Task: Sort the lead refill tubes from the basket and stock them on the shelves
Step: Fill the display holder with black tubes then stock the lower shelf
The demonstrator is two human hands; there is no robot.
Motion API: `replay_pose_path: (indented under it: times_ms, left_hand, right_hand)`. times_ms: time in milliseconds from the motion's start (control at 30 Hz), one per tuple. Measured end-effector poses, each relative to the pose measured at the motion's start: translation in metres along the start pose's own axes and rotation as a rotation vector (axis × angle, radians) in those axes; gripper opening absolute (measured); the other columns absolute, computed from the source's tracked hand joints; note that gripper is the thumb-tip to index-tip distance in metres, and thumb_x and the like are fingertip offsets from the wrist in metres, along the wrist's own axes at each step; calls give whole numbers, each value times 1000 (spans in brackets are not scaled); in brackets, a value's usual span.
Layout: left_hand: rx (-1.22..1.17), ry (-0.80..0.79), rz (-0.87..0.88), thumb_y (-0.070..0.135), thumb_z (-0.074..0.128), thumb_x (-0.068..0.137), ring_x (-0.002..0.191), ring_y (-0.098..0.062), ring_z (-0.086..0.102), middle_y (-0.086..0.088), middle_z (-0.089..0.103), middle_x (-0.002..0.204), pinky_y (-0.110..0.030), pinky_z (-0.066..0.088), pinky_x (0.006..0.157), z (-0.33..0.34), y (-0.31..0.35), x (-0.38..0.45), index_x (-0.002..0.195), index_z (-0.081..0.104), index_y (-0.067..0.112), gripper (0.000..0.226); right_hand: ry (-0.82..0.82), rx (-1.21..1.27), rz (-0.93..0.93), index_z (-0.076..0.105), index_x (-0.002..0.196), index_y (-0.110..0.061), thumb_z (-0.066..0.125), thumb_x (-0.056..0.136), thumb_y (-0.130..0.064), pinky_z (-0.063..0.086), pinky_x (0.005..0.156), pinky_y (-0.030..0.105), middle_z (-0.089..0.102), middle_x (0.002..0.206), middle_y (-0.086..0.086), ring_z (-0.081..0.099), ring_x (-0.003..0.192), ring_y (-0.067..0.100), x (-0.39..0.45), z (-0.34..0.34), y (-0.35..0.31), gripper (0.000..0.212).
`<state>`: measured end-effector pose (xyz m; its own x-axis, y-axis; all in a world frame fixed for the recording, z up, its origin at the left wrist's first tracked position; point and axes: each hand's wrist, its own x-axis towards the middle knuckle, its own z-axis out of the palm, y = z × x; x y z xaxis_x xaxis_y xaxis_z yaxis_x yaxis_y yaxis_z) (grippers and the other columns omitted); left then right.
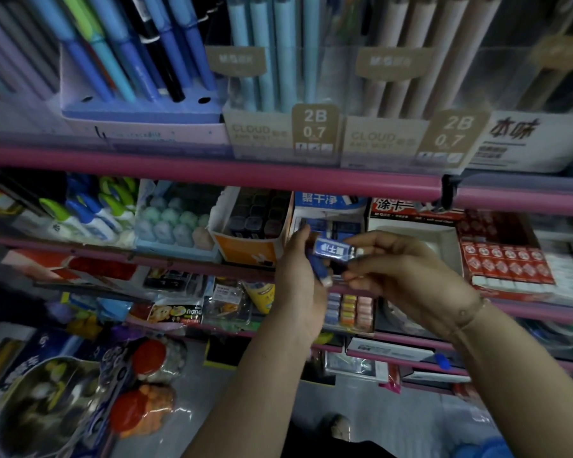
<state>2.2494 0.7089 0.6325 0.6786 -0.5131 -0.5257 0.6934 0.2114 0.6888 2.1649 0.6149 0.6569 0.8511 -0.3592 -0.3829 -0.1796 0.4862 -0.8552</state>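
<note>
My right hand (407, 276) pinches a small blue-and-white packet (334, 250) with white print, held flat in front of the middle shelf. My left hand (300, 279) grips another small blue piece with a white end (321, 276) just below it. Both hands hover before a white display box with a blue header (328, 201) holding similar blue packets. To its left stands an orange-fronted box of dark lead refill tubes (255, 219). No basket shows in view.
A pink shelf rail (212, 175) runs above my hands, with pens and 2B 0.7 pencil boxes (315, 130) on top. Red-and-white eraser packs (506, 259) sit at the right, pastel items (172, 223) at the left. Lower shelves hold mixed stationery; red-lidded jars (149, 358) lie at bottom left.
</note>
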Motion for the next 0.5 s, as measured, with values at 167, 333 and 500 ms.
replay_pose_path:
  times_ms: [167, 333, 500]
  left_hand:
    - [539, -106, 193, 36, 59, 91, 47, -4, 46, 5, 52, 65, -21, 34, 50, -23, -1, -5, 86, 64, 19, 19]
    - [563, -85, 173, 29, 73, 81, 57, -3, 48, 9, 53, 65, -12, 38, 46, -32, -7, -12, 83, 69, 22, 8]
    - [569, 70, 228, 22, 73, 81, 60, -7, 55, 12, 58, 59, -21, 41, 58, -36, -10, -11, 72, 68, 26, 11]
  right_hand:
    - [-56, -112, 54, 69, 95, -6, 50, 82, 13, 52, 54, 17, 63, 63, 6, 59, 54, 12, 6, -13, -6, 29]
    - [227, -158, -94, 64, 91, -11, 65, 80, 3, 48, 58, 19, 64, 68, 1, 59, 62, 11, 16, 1, 8, 18]
    - [213, -304, -69, 66, 98, -13, 53, 93, -6, 55, 72, 24, 68, 92, 9, 66, 81, 16, 21, 17, 35, 16]
